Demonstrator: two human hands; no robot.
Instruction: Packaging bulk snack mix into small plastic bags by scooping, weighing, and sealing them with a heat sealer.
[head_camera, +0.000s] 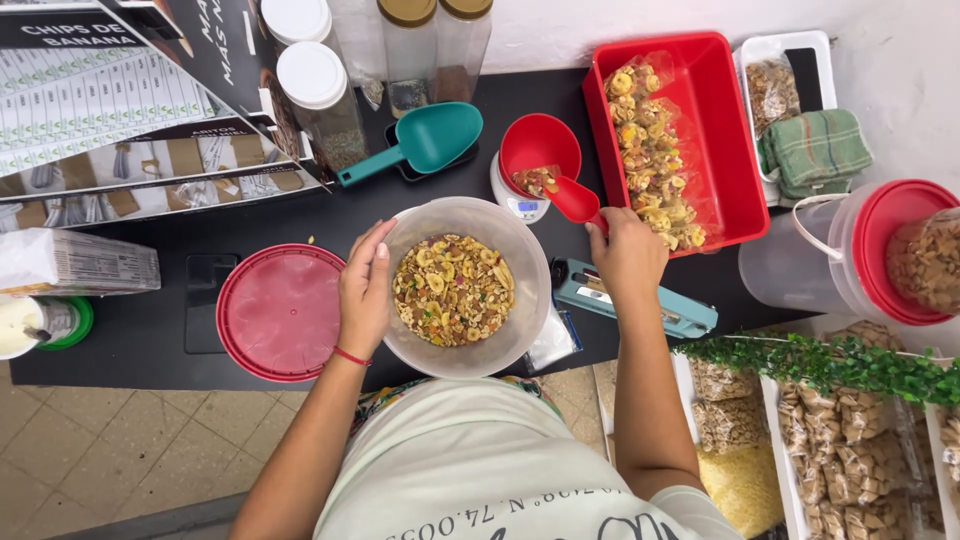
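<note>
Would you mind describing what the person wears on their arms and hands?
Both arms are bare from the short sleeves of a pale shirt down. The left hand has no glove; a thin red cord bracelet circles its wrist. The right hand is also ungloved, with no visible ring, watch or band.
</note>
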